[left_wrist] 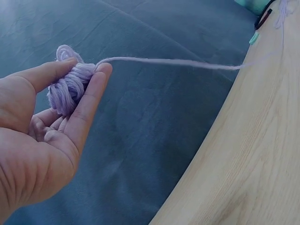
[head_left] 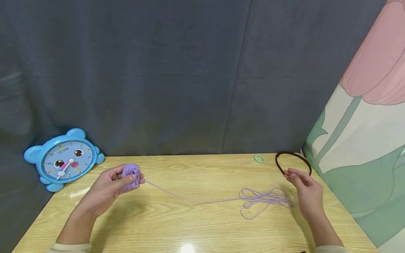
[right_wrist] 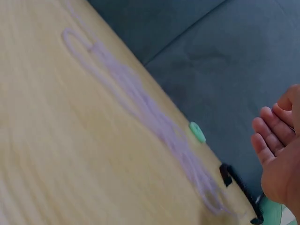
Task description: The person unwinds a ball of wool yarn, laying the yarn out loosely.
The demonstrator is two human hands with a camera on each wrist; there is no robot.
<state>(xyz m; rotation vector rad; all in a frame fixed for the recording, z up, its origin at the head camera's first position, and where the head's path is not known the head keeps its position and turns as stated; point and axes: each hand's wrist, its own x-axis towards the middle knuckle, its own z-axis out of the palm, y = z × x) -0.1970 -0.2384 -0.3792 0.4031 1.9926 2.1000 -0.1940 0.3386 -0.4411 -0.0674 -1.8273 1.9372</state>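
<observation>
Left hand (head_left: 107, 191) pinches lilac yarn (head_left: 129, 170) between thumb (left_wrist: 48, 73) and fingers (left_wrist: 88, 101); right hand (head_left: 307, 193), fingers loosely curled, is empty. Dark curtain (head_left: 177, 77) backs the worktop (head_left: 196, 172).

Partly wound lilac yarn (head_left: 130, 169)

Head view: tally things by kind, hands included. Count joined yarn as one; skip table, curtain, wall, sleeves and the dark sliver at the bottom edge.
Hands: 2 (left hand, right hand)
Yarn: 1
Clock: 1
Green ring: 1
Dark band: 1
Total: 6
</observation>
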